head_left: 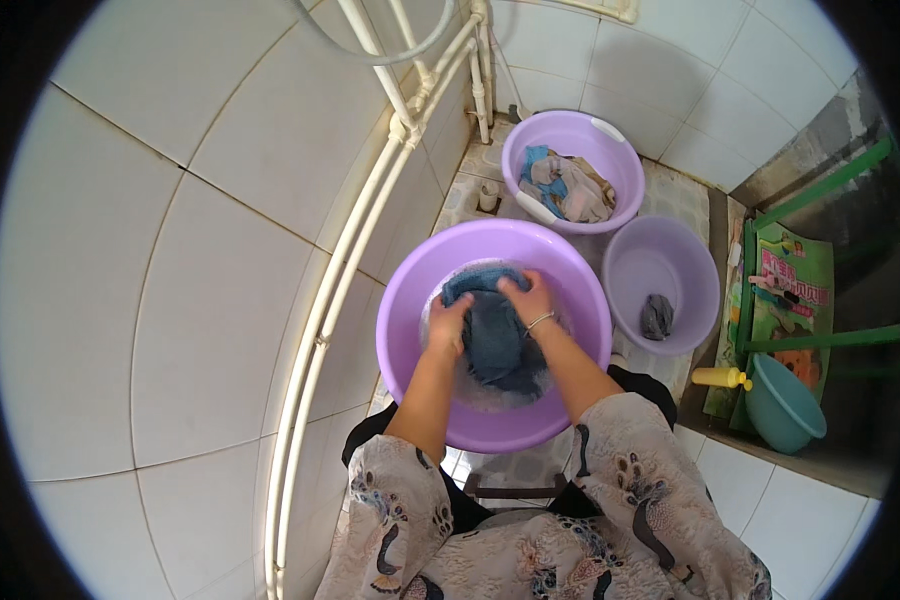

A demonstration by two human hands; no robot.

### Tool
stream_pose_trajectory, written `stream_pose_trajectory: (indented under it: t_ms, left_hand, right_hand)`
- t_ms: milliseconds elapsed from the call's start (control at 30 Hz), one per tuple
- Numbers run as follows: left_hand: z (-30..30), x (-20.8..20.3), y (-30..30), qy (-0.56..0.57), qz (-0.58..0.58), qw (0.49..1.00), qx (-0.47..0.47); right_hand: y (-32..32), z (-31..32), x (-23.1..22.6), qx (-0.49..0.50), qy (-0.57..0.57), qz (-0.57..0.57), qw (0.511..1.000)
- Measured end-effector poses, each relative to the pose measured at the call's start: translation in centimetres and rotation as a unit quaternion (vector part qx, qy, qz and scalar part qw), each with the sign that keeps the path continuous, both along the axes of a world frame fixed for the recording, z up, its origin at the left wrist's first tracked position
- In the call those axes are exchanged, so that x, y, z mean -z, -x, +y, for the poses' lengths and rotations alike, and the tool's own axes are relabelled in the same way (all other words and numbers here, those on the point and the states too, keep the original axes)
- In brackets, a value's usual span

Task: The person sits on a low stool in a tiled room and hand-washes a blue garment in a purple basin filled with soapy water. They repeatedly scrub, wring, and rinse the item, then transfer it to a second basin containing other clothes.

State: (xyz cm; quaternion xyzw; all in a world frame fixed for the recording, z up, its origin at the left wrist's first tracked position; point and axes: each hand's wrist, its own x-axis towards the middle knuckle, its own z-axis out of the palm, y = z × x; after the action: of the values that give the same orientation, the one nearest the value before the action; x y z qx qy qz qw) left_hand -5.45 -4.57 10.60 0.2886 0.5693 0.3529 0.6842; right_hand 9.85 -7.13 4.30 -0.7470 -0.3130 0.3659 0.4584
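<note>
A dark blue-grey cloth, wet and bunched, is held between my two hands over the large purple basin. My left hand grips its left edge, fingers curled round the fabric. On the opposite side my right hand, with a bracelet at the wrist, is closed on the upper right edge. The cloth's lower end trails into soapy water in the basin. Whether it is a garment or a towel cannot be made out.
Behind stands a lighter purple basin with several crumpled clothes. Right of mine, a lilac basin contains a small dark grey cloth. A teal basin and yellow bottle sit farther right. Cream pipes run along the left wall.
</note>
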Motion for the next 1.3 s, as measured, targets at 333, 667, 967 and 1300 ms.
stream_pose_trajectory:
  t_ms: [333, 667, 967, 1300]
  left_hand:
    - [1.3, 8.9, 0.6, 0.143, -0.112, 0.973, -0.142]
    - [-5.8, -5.3, -4.4, 0.076, -0.025, 0.991, -0.107]
    - [-4.6, -2.3, -3.2, 0.053, -0.063, 0.99, -0.113]
    - [-3.5, -1.6, -1.8, 0.059, -0.109, 0.989, -0.08]
  right_hand:
    - [2.1, -0.6, -2.6, -0.125, -0.053, 0.02, 0.99]
    - [2.3, -2.8, -9.4, -0.096, -0.048, -0.218, 0.97]
    - [4.4, -3.5, -10.2, -0.146, -0.09, -0.247, 0.954]
    - [5.1, -3.3, -9.0, -0.18, -0.096, -0.258, 0.944]
